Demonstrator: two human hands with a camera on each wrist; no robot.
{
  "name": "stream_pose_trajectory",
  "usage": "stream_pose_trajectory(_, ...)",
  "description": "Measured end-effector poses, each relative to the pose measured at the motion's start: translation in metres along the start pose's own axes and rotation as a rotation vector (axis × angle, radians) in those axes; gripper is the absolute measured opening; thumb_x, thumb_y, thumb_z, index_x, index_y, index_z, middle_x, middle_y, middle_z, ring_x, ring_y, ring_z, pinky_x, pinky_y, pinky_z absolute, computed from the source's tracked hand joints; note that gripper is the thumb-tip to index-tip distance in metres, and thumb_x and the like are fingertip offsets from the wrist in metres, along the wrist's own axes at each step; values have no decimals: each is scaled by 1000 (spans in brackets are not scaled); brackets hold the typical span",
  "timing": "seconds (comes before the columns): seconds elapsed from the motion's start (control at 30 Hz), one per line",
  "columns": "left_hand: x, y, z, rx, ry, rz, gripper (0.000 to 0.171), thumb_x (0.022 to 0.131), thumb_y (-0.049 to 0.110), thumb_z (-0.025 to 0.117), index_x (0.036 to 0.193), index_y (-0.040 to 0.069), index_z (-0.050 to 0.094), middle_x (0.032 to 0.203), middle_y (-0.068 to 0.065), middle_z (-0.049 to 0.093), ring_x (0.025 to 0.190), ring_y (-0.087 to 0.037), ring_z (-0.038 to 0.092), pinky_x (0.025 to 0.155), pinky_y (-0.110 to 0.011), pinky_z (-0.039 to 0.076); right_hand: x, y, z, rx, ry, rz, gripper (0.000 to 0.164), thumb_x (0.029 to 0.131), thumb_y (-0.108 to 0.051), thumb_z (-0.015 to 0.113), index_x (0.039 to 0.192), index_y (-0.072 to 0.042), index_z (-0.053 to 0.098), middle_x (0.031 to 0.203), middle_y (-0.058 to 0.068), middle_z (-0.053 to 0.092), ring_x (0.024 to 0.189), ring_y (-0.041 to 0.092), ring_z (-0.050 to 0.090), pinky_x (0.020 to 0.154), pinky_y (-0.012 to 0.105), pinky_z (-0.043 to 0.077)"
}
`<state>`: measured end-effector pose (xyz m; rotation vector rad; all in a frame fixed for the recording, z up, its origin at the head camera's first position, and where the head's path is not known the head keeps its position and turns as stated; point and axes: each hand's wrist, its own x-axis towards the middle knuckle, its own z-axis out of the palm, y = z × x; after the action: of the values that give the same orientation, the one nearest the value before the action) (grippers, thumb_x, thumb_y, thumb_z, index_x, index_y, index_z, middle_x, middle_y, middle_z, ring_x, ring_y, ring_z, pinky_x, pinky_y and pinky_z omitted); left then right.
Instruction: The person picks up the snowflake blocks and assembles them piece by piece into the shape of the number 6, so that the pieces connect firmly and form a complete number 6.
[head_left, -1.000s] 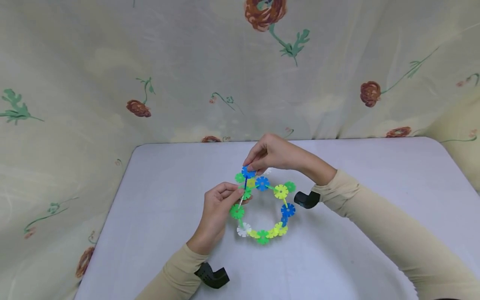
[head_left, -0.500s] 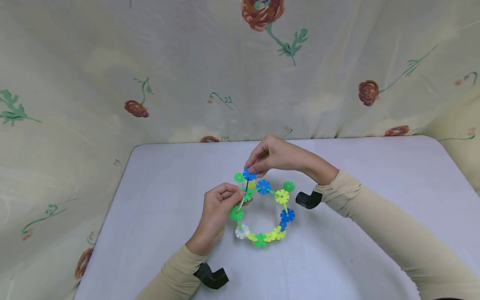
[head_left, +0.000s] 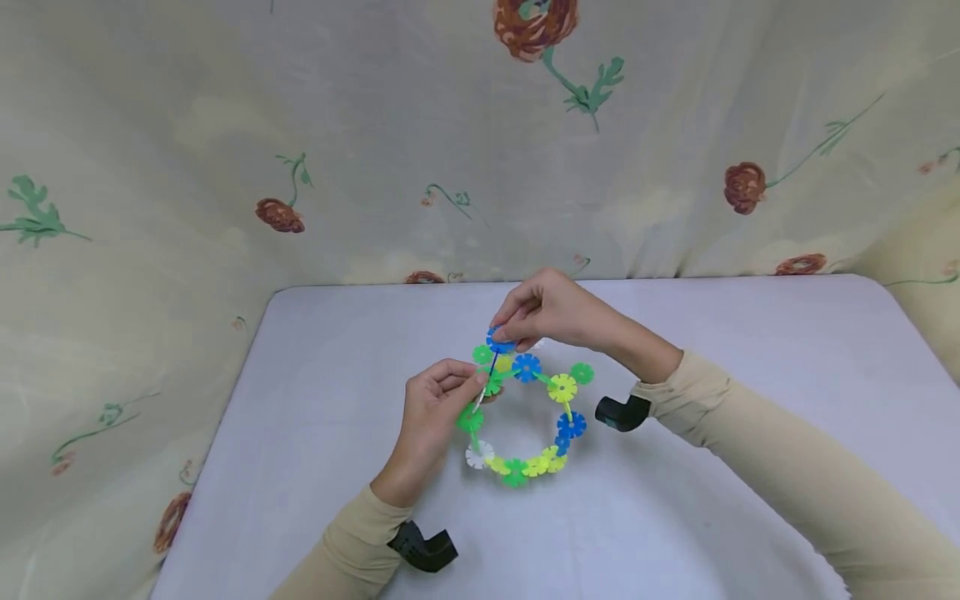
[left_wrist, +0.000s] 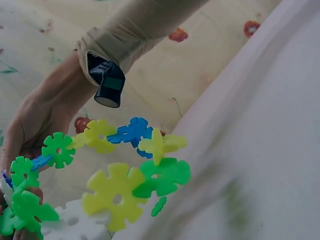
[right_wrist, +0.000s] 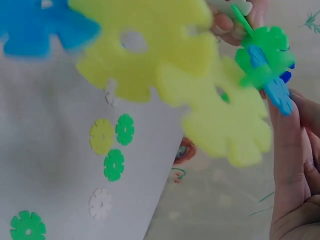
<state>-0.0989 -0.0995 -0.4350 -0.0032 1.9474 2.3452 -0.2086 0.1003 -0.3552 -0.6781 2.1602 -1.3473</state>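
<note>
A ring of flower-shaped plastic discs (head_left: pixel 562 387), in blue, green, yellow and white, is slotted together edge to edge and held above the table. My left hand (head_left: pixel 431 417) pinches its left side, thumb over a white disc (head_left: pixel 478 402) seen edge-on beside a green one (head_left: pixel 470 419). At the far left of the ring, my right hand (head_left: pixel 555 308) pinches a blue disc (head_left: pixel 501 340) between thumb and fingers. A dark blue disc (head_left: pixel 492 362), seen edge-on, runs between the two hands. The right wrist view shows the right fingers (right_wrist: pixel 290 165) against a blue disc (right_wrist: pixel 270 80).
Loose discs lie on the white-covered table (head_left: pixel 675 533), beyond the ring: a yellow one (right_wrist: pixel 101 136), a white one (right_wrist: pixel 100 203) and several green ones (right_wrist: pixel 114 165). A flower-patterned curtain (head_left: pixel 375 125) hangs behind the table's far edge.
The ring's near side has shifted slightly left, and the blue disc in the right hand has risen a little. Both hands keep their pinch.
</note>
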Motion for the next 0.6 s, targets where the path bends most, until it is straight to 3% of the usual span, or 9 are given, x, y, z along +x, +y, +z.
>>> stream_pose_trajectory(0.2,0,1,2,-9,-7,-6,15,97,3,70,104,-8,66,90,-5,78,80,-16,78,80,-31,65,-3,1,2,41,15,-4,12,90,-7,80,99,1,79,92,12,80,74,23,77,72,34,66)
stream_pose_trajectory(0.43,-2,1,2,-6,-9,-9,15,96,3,70,104,-10,66,86,-3,78,78,-14,77,77,-28,64,-4,7,3,74,-17,10,14,91,-9,79,101,0,78,91,9,80,72,17,76,74,35,66)
stream_pose_trajectory(0.6,1,1,2,15,-50,-23,13,100,5,66,105,-6,63,86,0,76,81,-15,77,79,-27,63,-5,7,3,54,-7,5,14,93,-11,77,102,-1,78,92,9,80,73,18,75,75,35,66)
